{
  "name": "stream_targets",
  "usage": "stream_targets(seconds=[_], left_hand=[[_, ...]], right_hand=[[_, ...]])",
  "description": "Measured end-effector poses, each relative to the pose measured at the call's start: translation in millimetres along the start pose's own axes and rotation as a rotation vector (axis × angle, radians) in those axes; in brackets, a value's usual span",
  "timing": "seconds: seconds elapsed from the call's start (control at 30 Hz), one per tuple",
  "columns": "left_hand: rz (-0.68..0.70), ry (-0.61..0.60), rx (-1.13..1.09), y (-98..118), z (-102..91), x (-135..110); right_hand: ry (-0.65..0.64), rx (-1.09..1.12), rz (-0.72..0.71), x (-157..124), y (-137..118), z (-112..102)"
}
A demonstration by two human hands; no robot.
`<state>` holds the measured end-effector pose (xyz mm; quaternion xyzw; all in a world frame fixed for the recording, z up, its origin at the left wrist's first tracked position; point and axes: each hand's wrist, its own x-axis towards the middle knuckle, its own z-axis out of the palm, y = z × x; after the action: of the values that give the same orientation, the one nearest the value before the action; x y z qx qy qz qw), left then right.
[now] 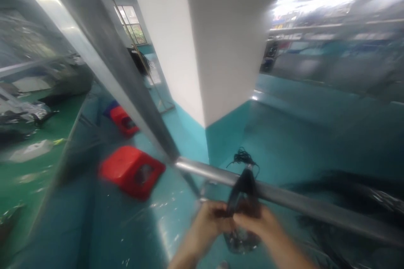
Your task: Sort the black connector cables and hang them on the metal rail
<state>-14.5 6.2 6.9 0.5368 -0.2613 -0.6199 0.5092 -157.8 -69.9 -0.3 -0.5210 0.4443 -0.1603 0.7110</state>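
My left hand point(210, 220) and my right hand point(257, 225) are close together at the bottom centre, fingers curled around a dark bundle point(243, 191) of black strands or cord. The bundle loops over a horizontal metal bar point(299, 201) just above my hands, with a frayed tuft sticking up behind the bar. Both hands pinch the lower part of the bundle. Motion blur smears the fingers, and a shiny dark mass hangs below my hands.
A slanted metal post point(104, 59) runs from the upper left down to the bar. Two red stools point(131, 170) lie on the teal floor at the left. A white pillar point(221, 42) stands ahead. Dark hair-like material point(356, 189) lies at the right.
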Motion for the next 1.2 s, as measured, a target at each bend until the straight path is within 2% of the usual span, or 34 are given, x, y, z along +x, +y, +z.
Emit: stream_targets(seconds=[0.1,0.2,0.33,0.43,0.6,0.73,0.9,1.1,1.2], left_hand=[[0.009,-0.041,0.044,-5,-1.8,2],[0.027,-0.028,0.066,-8,-4.2,2],[0.042,-0.02,0.049,-8,-5.0,0],[0.042,-0.044,-0.006,-3,-3.7,-3],[-0.002,-0.117,-0.079,2,-0.7,-9],[0.035,-0.17,0.014,1,3.1,-12],[0.05,-0.177,-0.017,-2,8.6,-9],[0.063,-0.112,0.036,-9,4.4,-7],[0.057,-0.083,0.025,-12,-1.8,-7]], right_hand=[[0.022,-0.093,-0.013,-1,-3,2],[0.05,-0.15,-0.026,-5,-8,1],[0.043,-0.129,-0.068,-14,-12,-1],[0.085,-0.075,-0.042,-21,-13,-1],[0.078,0.024,-0.013,-28,-14,-2],[0.005,0.185,-0.006,-28,-12,-4],[-0.101,0.246,0.0,-29,-16,-5],[0.018,0.173,0.004,-25,-16,-5],[0.11,0.057,-0.057,-23,-14,-6]])
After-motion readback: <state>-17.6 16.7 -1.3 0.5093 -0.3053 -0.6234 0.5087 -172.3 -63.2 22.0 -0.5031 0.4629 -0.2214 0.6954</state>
